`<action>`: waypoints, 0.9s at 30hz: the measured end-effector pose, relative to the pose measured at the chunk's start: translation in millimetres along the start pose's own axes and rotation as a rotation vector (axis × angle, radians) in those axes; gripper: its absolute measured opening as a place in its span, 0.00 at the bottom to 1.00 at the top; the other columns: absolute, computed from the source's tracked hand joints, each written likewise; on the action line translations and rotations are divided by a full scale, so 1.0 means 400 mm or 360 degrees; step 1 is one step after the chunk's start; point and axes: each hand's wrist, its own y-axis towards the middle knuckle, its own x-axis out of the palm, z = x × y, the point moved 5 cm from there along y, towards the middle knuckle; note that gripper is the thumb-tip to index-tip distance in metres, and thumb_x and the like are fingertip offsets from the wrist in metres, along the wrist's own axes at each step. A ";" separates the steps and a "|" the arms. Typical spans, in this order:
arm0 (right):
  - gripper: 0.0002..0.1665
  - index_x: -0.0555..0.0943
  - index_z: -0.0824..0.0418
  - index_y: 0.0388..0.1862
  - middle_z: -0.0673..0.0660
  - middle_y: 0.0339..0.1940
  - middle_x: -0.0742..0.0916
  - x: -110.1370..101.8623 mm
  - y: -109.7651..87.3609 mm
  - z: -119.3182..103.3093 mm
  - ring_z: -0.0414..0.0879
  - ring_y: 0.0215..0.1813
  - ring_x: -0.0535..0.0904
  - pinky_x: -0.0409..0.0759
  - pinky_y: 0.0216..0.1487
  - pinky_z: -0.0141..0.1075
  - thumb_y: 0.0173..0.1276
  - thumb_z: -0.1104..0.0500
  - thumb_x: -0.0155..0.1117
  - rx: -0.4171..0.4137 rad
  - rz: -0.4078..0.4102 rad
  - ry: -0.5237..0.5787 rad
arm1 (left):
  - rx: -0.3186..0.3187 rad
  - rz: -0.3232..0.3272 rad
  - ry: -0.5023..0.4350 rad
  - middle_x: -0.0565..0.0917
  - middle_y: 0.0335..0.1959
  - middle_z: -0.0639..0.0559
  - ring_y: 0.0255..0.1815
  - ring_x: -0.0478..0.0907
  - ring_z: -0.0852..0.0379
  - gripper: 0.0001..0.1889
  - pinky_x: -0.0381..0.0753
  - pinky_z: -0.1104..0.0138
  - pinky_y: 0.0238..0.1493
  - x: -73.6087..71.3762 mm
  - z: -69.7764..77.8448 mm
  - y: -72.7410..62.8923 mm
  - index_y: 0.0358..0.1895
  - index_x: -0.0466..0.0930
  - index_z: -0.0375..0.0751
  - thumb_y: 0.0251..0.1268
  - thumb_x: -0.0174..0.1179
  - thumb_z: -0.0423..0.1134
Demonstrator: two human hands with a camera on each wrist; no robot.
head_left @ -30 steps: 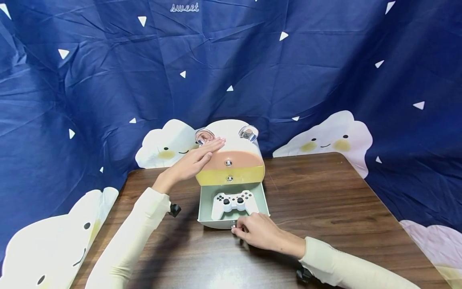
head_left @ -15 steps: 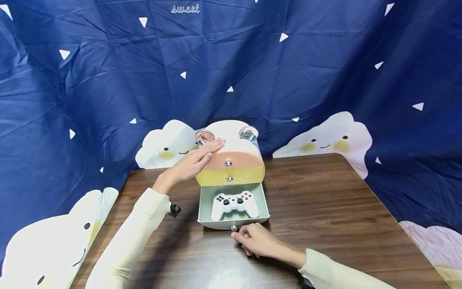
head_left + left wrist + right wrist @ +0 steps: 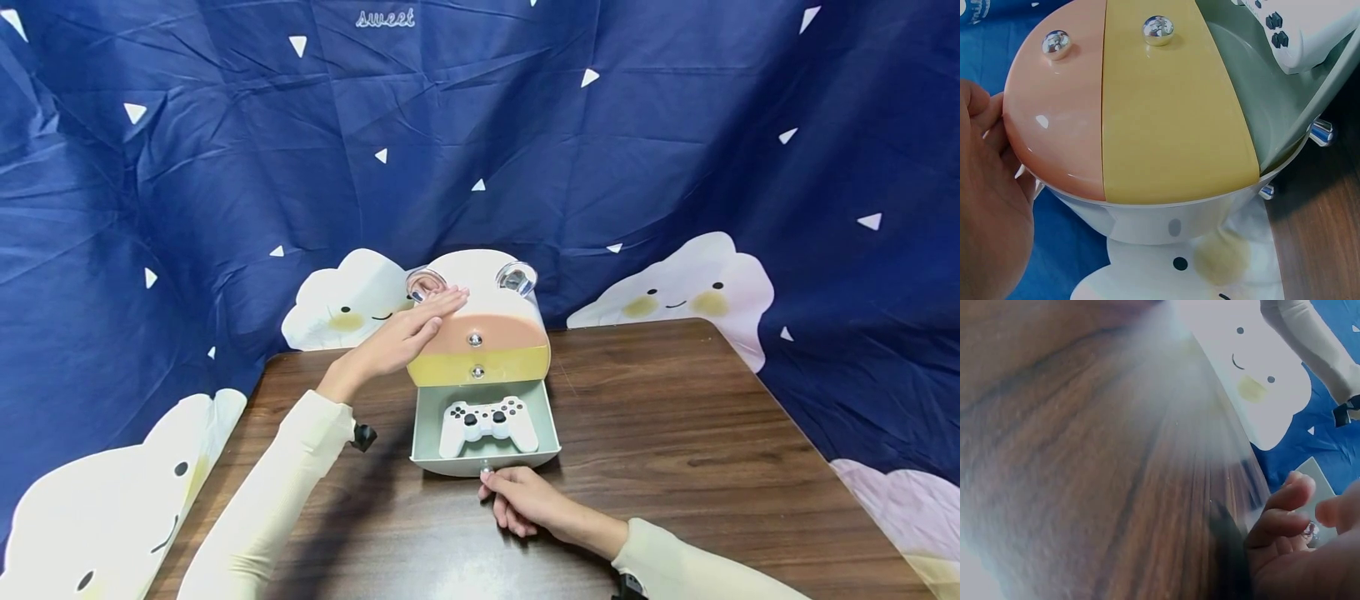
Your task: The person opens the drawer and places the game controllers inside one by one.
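Observation:
A small rounded drawer box stands at the table's back, with a peach drawer and a yellow drawer closed. Its bottom green drawer is pulled out and holds a white game controller. My left hand rests with straight fingers on the box's top left, beside a silver ring. At the green drawer's front, my right hand has thumb and forefinger at the silver drawer knob, pinching it; the other fingers curl below. In the right wrist view the knob shows between the fingers and thumb.
The box stands on a brown wooden table. Behind and around it hangs a dark blue cloth with white triangles and smiling clouds. Two silver rings stick up from the box top.
My right hand came away from the drawer knob, then turned and returned to it with thumb and forefinger. The left hand, the drawer and the controller stayed in place.

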 end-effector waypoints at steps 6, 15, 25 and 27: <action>0.30 0.78 0.76 0.57 0.46 0.16 0.78 0.006 0.002 0.011 0.31 0.12 0.67 0.64 0.12 0.22 0.87 0.47 0.52 0.0052 -0.0048 0.0245 | 0.0007 -0.0008 0.0006 0.60 0.87 0.59 0.90 0.50 0.57 0.26 0.50 0.58 0.90 0.001 -0.002 0.000 0.85 0.61 0.54 0.91 0.39 0.43; 0.31 0.82 0.75 0.54 0.43 0.16 0.73 0.000 0.007 0.014 0.32 0.13 0.62 0.60 0.14 0.23 0.84 0.44 0.55 0.0003 0.0123 0.0246 | -0.0014 -0.0005 -0.0020 0.60 0.87 0.60 0.90 0.50 0.57 0.26 0.50 0.57 0.90 0.000 0.000 -0.003 0.85 0.62 0.56 0.91 0.40 0.44; 0.26 0.85 0.71 0.45 0.41 0.11 0.68 0.000 0.030 -0.001 0.30 0.11 0.56 0.53 0.12 0.23 0.83 0.48 0.57 -0.0021 0.0230 0.0301 | -0.0010 -0.0006 -0.0006 0.60 0.87 0.60 0.90 0.50 0.57 0.26 0.50 0.58 0.90 -0.001 -0.001 -0.003 0.85 0.61 0.55 0.91 0.39 0.45; 0.25 0.85 0.71 0.44 0.41 0.11 0.69 -0.001 0.035 -0.004 0.29 0.11 0.55 0.52 0.12 0.23 0.83 0.48 0.56 -0.0019 0.0233 0.0308 | -0.0002 -0.0003 -0.0007 0.60 0.87 0.59 0.90 0.50 0.57 0.26 0.49 0.58 0.90 -0.001 0.000 -0.002 0.85 0.61 0.55 0.91 0.39 0.44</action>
